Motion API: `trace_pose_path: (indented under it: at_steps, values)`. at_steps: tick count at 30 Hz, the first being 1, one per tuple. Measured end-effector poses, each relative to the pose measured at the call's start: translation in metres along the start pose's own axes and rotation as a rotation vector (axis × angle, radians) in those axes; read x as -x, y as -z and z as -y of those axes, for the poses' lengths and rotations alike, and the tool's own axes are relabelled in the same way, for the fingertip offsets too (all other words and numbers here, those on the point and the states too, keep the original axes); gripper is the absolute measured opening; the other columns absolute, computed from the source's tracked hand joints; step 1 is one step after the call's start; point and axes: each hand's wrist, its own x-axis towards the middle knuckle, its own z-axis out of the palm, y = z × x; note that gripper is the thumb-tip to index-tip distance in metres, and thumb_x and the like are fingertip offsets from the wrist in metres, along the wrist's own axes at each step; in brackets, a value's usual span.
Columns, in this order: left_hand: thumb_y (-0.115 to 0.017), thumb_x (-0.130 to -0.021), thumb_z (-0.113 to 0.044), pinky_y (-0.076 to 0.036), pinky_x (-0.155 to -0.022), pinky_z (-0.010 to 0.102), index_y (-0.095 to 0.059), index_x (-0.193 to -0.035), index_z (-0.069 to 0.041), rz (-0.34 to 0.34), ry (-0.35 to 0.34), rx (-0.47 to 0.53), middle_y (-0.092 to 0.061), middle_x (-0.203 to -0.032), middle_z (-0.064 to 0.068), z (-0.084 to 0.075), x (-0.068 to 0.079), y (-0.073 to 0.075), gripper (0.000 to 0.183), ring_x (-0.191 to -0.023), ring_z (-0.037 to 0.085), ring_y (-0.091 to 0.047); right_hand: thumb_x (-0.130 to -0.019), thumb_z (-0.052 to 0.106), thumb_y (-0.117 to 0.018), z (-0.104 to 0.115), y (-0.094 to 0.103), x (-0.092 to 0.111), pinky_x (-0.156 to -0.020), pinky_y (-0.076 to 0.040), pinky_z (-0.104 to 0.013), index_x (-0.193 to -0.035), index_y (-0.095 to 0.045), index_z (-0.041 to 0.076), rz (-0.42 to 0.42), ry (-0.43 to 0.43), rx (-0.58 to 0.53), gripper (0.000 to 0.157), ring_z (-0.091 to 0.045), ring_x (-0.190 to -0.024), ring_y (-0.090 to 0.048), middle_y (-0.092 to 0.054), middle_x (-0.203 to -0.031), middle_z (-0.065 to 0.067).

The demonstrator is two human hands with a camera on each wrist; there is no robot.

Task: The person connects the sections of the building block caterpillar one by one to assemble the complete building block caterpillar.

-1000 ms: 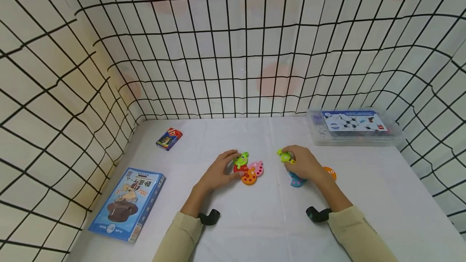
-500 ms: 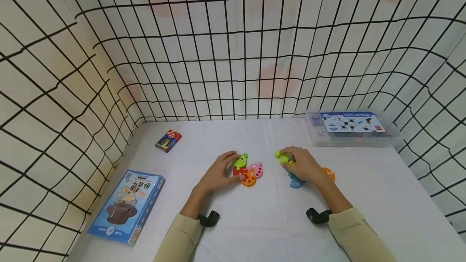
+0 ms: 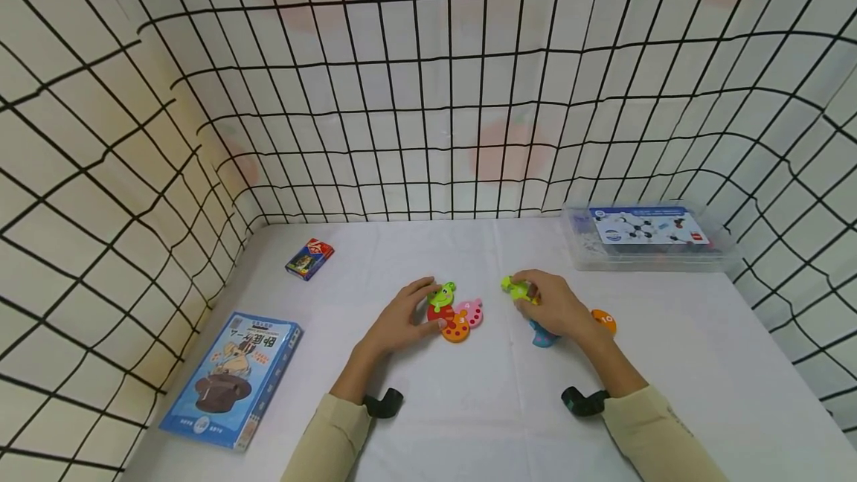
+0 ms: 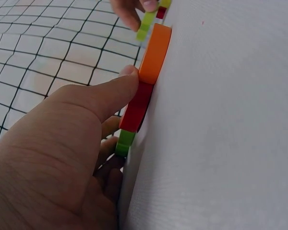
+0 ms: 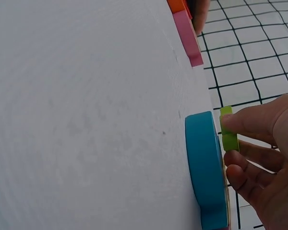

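Note:
In the head view, my left hand holds a joined group of caterpillar puzzle pieces flat on the table. Its thumb is at the red and orange pieces, and its fingers reach the green smiling head. A pink spotted piece adjoins the orange one on the right. My right hand pinches a lime-green puzzle piece between thumb and fingers, just above the table. Close below that hand lies a blue puzzle piece, partly covered in the head view.
An orange piece lies behind the right wrist. A blue game box stands at left, a small card box farther back. A clear plastic case is at back right. Black grid netting patterns the surrounding white walls.
My right hand has moved slightly left with the lime-green puzzle piece, toward the joined pieces. The left hand stays at the caterpillar pieces. The whole head view shifted a little.

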Motion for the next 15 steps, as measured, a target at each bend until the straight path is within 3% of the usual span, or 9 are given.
trace_pose_path:
  at_steps: [8, 15]
  values:
    - [-0.072, -0.092, -0.046, -0.031, -0.124, 0.055, -0.047, -0.155, -0.025, -0.008, -0.004, -0.003, -0.036, -0.166, -0.004, 0.0, 0.001, 0.001, 0.071, -0.155, 0.024, -0.031, -0.094, 0.015, -0.073, 0.013, -0.004, -0.001, -0.068, -0.048, -0.029, -0.136, -0.064, 0.01, 0.0, 0.041, -0.031, 0.043, -0.019, -0.08, -0.054, -0.068, -0.104, -0.008]
    - [-0.071, -0.092, -0.047, -0.031, -0.124, 0.055, -0.046, -0.156, -0.027, 0.01, -0.006, 0.004, -0.034, -0.167, -0.005, 0.001, 0.0, 0.001, 0.071, -0.156, 0.023, -0.029, -0.095, 0.015, -0.073, 0.02, -0.014, -0.005, -0.075, -0.051, -0.027, -0.135, -0.065, 0.013, 0.01, 0.048, -0.027, 0.041, -0.019, -0.088, -0.056, -0.068, -0.107, -0.004]
